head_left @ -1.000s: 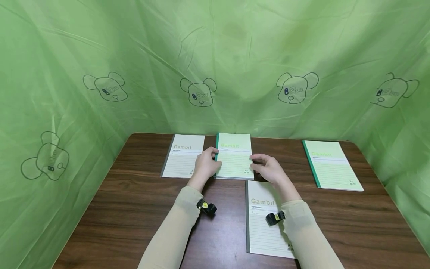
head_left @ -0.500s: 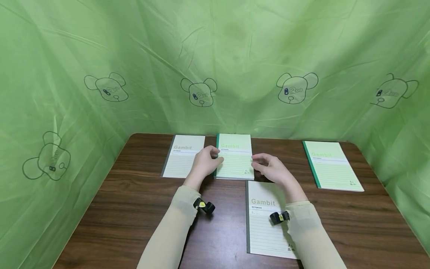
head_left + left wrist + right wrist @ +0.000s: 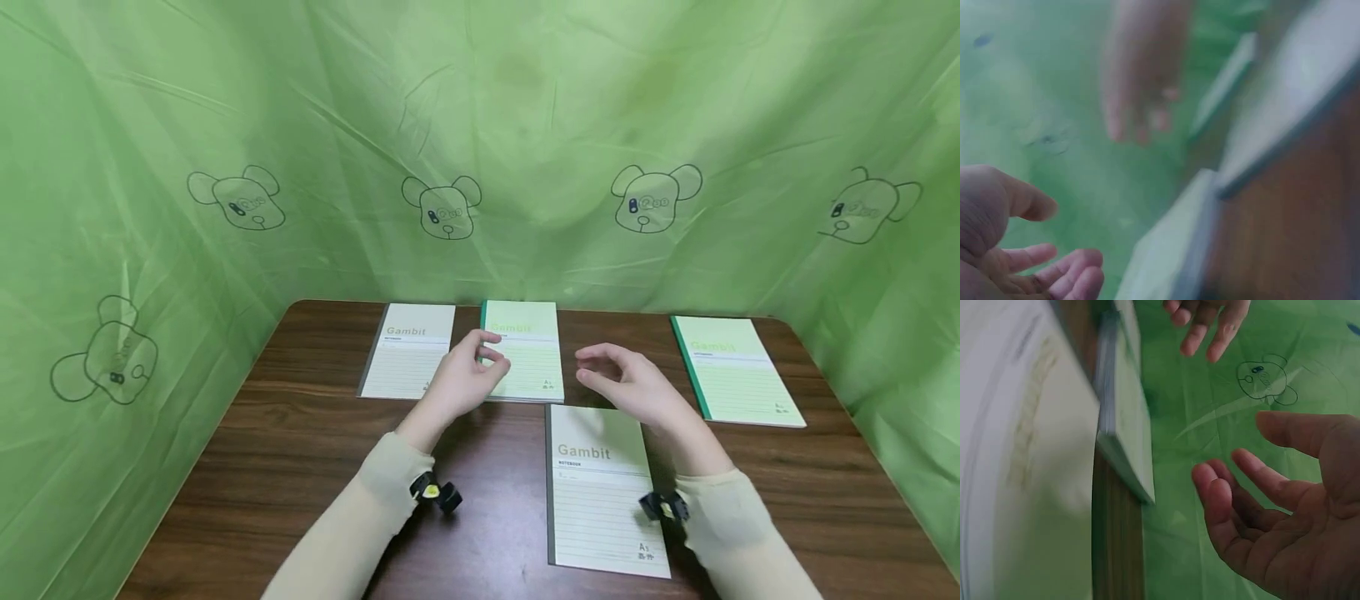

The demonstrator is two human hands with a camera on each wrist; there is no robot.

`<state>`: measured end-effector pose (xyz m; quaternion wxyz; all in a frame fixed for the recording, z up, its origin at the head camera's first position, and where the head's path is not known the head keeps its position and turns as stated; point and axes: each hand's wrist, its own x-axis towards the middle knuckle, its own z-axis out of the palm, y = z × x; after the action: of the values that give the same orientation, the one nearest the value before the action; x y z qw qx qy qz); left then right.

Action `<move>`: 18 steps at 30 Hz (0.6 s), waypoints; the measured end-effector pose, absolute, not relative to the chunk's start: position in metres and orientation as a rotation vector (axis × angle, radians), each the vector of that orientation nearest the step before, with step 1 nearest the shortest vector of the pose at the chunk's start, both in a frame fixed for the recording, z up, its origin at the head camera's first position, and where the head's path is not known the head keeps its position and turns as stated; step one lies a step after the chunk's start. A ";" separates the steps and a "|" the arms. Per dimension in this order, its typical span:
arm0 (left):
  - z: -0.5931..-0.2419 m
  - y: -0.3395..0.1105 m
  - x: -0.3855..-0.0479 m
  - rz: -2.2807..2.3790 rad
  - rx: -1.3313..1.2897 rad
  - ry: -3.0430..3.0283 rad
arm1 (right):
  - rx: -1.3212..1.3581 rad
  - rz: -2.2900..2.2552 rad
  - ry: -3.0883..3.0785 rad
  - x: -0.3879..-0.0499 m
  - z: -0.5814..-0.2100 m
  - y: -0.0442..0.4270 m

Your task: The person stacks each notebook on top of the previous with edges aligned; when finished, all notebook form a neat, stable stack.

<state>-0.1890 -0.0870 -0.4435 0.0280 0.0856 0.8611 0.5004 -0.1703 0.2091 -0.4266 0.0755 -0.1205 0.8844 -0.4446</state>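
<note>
The left forearm (image 3: pixel 322 533) and right forearm (image 3: pixel 750 550) rise from the lower edge of the head view and converge, each clad in a pale sleeve (image 3: pixel 393 479) that leaves the wrist bare. The left hand (image 3: pixel 459 379) and right hand (image 3: pixel 637 385) face each other, apart, palms turned inward. The left fingers (image 3: pixel 1079 272) bend loosely, the left thumb (image 3: pixel 1035 203) separated from them. The right fingers (image 3: pixel 1217 500) likewise curve softly, below the extended right thumb (image 3: pixel 1297 432) in the right wrist view.
</note>
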 end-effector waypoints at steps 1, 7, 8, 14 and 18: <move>-0.445 -0.089 -0.185 1.527 0.297 2.660 | -0.365 -1.303 2.671 -0.166 -0.424 0.214; -0.452 -0.102 -0.157 1.443 0.417 2.619 | -0.424 -1.196 2.685 -0.141 -0.416 0.246; -0.453 -0.104 -0.153 1.441 0.424 2.602 | -0.441 -1.189 2.684 -0.137 -0.417 0.251; -0.459 -0.110 -0.129 1.455 0.435 2.522 | -0.358 -1.124 2.773 -0.111 -0.438 0.275; -0.465 -0.107 -0.120 1.483 0.410 2.524 | -0.178 -1.079 2.762 -0.095 -0.457 0.283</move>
<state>-0.1204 -0.1067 -0.4646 0.0927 0.1381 0.8501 0.4996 -0.0946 0.2825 -0.4568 0.0855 -0.0596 0.9264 -0.3619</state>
